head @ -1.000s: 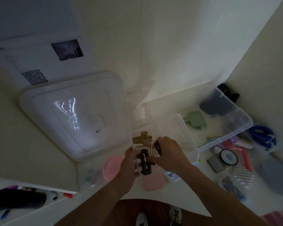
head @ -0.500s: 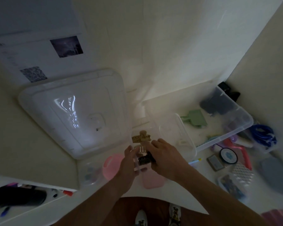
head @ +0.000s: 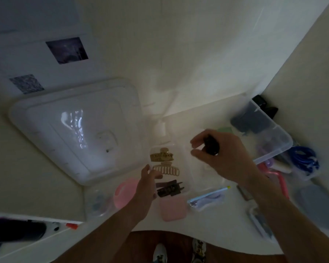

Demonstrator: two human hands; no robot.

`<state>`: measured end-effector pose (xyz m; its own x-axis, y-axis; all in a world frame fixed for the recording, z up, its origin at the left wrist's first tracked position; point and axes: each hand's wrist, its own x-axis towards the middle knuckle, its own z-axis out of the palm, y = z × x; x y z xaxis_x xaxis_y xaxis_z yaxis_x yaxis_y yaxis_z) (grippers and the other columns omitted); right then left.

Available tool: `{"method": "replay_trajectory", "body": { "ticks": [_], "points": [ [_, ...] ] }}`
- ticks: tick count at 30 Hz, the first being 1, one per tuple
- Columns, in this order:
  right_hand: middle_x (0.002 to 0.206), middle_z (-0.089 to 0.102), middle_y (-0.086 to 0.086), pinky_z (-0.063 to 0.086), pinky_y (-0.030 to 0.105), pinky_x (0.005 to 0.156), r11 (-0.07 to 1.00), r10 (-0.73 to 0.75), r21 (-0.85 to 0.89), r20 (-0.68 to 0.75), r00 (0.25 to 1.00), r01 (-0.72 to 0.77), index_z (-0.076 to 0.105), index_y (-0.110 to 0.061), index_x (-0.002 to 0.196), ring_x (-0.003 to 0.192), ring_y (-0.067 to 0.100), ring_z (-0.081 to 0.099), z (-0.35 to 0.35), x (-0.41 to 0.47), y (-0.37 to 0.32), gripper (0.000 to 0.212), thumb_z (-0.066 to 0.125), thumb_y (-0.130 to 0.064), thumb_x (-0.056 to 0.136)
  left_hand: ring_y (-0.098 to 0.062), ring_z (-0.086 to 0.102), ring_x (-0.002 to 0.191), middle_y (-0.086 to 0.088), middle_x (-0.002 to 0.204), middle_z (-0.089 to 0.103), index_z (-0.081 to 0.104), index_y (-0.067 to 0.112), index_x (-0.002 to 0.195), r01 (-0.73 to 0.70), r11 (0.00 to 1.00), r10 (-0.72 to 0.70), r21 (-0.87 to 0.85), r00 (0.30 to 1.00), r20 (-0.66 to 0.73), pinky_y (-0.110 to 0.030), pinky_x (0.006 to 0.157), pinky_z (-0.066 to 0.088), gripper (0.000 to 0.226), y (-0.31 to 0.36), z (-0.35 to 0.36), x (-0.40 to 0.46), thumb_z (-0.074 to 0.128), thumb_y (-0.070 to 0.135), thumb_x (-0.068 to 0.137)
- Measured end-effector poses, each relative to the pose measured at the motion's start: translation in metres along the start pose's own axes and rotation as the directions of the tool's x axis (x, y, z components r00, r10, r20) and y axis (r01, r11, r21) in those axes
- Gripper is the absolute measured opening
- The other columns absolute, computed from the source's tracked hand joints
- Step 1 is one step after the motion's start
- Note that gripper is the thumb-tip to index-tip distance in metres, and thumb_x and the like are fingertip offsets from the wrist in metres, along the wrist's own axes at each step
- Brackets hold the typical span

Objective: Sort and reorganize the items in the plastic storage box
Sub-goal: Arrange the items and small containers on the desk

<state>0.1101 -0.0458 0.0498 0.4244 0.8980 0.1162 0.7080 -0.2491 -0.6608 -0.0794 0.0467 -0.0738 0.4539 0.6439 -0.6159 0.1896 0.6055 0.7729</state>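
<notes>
The right hand (head: 222,154) is closed in a grip on a small dark item (head: 211,147), probably a dark hair clip, pinched between thumb and fingers above the right half of the small clear tray (head: 201,185). The left hand (head: 147,182) is open and holds nothing; its fingers rest at the tray's left edge, as if to steady it.

Inside the tray's left half lie three claw clips in a column: a gold claw clip (head: 161,155) at the far end, a beige claw clip (head: 166,169) in the middle, and a dark brown claw clip (head: 169,188) nearest the person. The plastic storage box (head: 273,149) stands on the worktop to the right of the tray, with dark things still in it; its lid (head: 74,130) lies to the tray's left.

To do this step well, I judge the dark item should be lowered flat into the tray's free right half, clear of the column, while the left hand keeps the light tray from sliding.
</notes>
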Motion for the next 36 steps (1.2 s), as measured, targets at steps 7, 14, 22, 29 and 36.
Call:
{"method": "replay_trajectory", "body": {
  "ticks": [7, 14, 22, 29, 36],
  "points": [
    [0.08, 0.072, 0.0, 0.046, 0.026, 0.067, 0.959, 0.244, -0.105, -0.169, 0.955, -0.263, 0.07, -0.019, 0.082, 0.077, 0.016, 0.066, -0.011, 0.044, 0.113, 0.01, 0.076, -0.026, 0.079, -0.037, 0.067, 0.108, -0.012, 0.12, 0.064, 0.052, 0.025, 0.13, -0.003, 0.999, 0.003, -0.049, 1.0, -0.004, -0.056, 0.098, 0.048, 0.053, -0.004, -0.006, 0.017, 0.067, 0.039, 0.081],
    [0.123, 0.064, 0.011, 0.05, 0.033, 0.087, 0.821, 0.388, -0.571, 0.564, 0.729, 0.005, 0.062, -0.01, 0.123, 0.109, 0.03, 0.061, 0.053, 0.088, 0.218, 0.048, 0.077, -0.028, 0.081, -0.037, 0.07, 0.096, -0.015, 0.115, 0.065, 0.06, 0.023, 0.116, -0.001, 0.991, -0.015, -0.13, 0.992, -0.123, -0.048, 0.077, 0.055, 0.022, 0.0, -0.01, 0.028, 0.059, 0.027, 0.094],
    [0.117, 0.06, 0.014, 0.053, 0.039, 0.086, 0.657, 0.411, -0.692, 0.663, 0.625, 0.301, 0.058, -0.013, 0.113, 0.106, 0.034, 0.061, 0.113, 0.109, 0.267, 0.052, 0.082, -0.023, 0.068, -0.04, 0.067, 0.101, -0.018, 0.117, 0.061, 0.056, 0.02, 0.124, -0.026, 0.978, -0.001, -0.205, 0.991, -0.132, -0.054, 0.086, 0.052, 0.029, 0.012, -0.002, 0.031, 0.057, 0.019, 0.095],
    [0.119, 0.062, 0.012, 0.054, 0.038, 0.092, 0.648, 0.476, -0.694, 0.69, 0.545, 0.313, 0.068, -0.012, 0.112, 0.109, 0.029, 0.062, 0.127, 0.124, 0.262, 0.055, 0.088, -0.025, 0.063, -0.039, 0.072, 0.094, -0.019, 0.118, 0.064, 0.06, 0.023, 0.118, -0.021, 0.974, -0.022, -0.227, 0.982, -0.188, -0.062, 0.089, 0.053, 0.028, 0.007, 0.0, 0.039, 0.063, 0.026, 0.09],
    [0.114, 0.063, 0.015, 0.052, 0.037, 0.082, 0.751, 0.363, -0.659, 0.463, 0.808, 0.041, 0.053, -0.009, 0.117, 0.105, 0.034, 0.062, 0.088, 0.102, 0.23, 0.034, 0.063, -0.022, 0.086, -0.038, 0.068, 0.101, -0.016, 0.117, 0.063, 0.056, 0.018, 0.125, -0.002, 0.983, -0.027, -0.184, 0.988, -0.155, -0.056, 0.09, 0.049, 0.034, 0.011, -0.006, 0.034, 0.06, 0.03, 0.093]
  ]
}}
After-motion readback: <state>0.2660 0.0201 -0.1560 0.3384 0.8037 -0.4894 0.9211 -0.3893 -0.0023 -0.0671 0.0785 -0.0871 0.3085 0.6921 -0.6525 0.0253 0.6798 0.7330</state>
